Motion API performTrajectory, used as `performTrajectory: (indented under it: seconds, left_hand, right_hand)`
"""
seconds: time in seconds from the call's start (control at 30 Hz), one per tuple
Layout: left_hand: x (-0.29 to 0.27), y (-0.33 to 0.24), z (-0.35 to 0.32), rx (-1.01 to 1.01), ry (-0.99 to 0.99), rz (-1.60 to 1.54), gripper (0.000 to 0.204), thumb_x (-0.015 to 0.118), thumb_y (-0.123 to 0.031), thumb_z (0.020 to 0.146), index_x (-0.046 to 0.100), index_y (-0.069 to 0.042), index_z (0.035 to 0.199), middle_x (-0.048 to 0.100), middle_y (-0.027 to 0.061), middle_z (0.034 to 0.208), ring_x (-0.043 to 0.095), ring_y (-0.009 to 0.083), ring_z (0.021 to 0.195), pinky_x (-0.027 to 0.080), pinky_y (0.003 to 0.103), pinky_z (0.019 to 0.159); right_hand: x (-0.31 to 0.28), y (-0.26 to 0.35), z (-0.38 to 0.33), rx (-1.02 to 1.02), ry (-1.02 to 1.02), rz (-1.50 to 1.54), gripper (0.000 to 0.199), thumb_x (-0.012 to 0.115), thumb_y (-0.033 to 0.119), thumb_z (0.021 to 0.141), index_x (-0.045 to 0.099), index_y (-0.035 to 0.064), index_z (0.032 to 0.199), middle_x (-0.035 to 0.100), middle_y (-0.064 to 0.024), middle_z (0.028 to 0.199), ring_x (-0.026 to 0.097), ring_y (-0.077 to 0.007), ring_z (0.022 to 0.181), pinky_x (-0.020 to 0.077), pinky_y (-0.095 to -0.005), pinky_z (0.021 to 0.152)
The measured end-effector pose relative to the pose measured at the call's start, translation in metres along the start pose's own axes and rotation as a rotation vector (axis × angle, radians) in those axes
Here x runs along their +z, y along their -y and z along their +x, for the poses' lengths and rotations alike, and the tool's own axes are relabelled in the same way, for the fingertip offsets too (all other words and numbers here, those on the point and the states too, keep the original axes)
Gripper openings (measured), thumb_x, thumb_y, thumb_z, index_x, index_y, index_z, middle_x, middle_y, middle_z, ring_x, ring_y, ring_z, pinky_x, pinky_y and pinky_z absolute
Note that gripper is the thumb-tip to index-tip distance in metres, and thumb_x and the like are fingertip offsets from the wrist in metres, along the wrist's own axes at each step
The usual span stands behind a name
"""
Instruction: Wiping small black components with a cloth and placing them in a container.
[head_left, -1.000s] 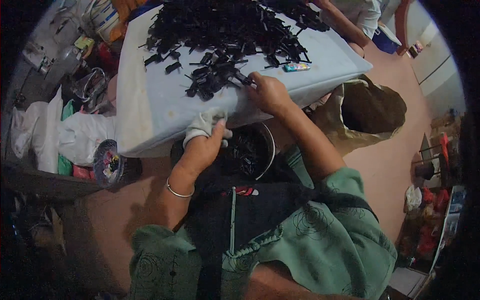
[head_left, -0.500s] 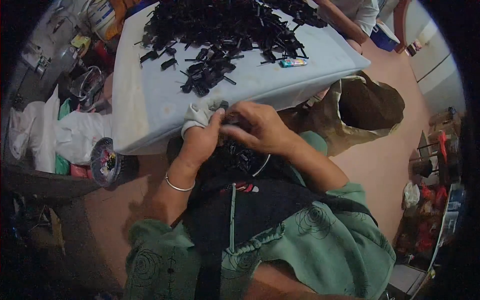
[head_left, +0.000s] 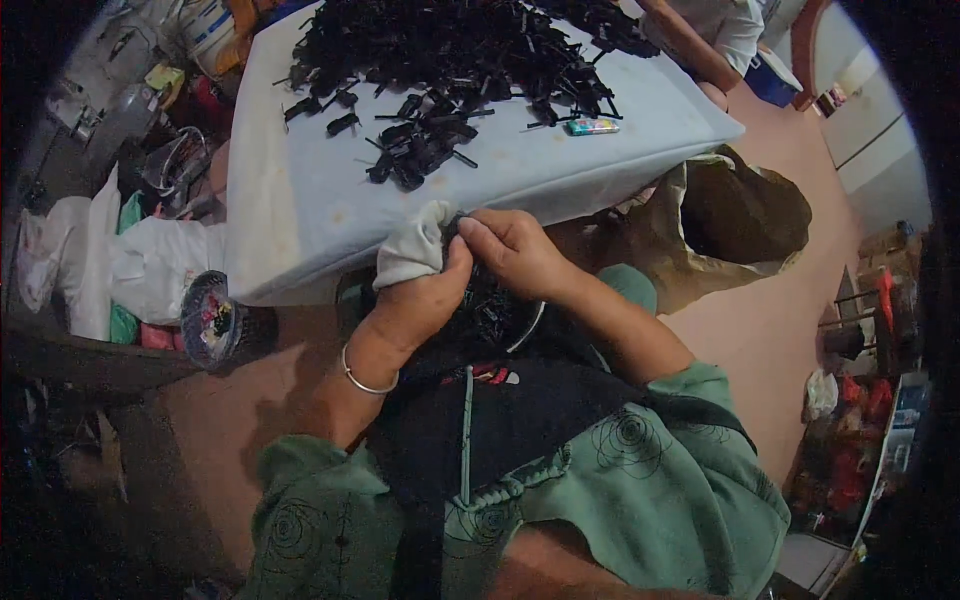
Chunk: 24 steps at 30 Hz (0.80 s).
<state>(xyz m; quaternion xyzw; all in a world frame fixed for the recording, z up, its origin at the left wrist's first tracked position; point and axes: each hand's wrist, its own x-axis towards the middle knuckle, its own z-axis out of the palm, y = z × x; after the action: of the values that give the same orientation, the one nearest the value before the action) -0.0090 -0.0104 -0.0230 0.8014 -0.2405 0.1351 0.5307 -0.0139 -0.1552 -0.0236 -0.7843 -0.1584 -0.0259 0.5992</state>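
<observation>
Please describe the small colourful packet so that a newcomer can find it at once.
Find the large pale-covered table. Toward its right side, just in front of the heap of black parts, lies the small oblong packet. Its teal and multicoloured surface sets it apart from its plain black neighbours.

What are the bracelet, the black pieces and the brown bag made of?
The bracelet looks like metal: silvery, shiny. The black pieces are probably plastic: dark, hard-edged, somewhat glossy. The brown bag could be paper or woven plastic: dull, creased, stiff-looking.
</observation>
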Motion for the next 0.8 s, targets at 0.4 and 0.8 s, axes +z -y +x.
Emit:
performTrajectory:
  seconds: [0.4,0.8]
  left_hand:
    - [-0.018,-0.006,0.012,-0.236,0.099,-0.329,0.018,0.047,-0.007,0.084,0.045,-0.003,0.102,0.052,0.0009,0.08,0.048,0.0077,0.064,0.041,0.022,0.057]
    - [-0.018,-0.011,0.004,-0.443,0.285,-0.482,0.026,0.04,-0.018,0.086,0.045,-0.001,0.105,0.05,0.0047,0.078,0.046,0.0129,0.063,0.04,0.026,0.056]
  right_hand:
    - [-0.012,-0.004,0.002,0.01,0.073,-0.084,0.022,0.051,0.02,0.086,0.054,-0.0016,0.083,0.053,-0.0014,0.071,0.044,-0.0063,0.068,0.0397,-0.0234,0.06]
    - [-0.015,0.006,0.002,-0.163,-0.047,0.027,0.014,0.061,0.012,0.079,0.055,0.0008,0.085,0.051,-0.0057,0.063,0.045,-0.01,0.055,0.0395,-0.0246,0.053]
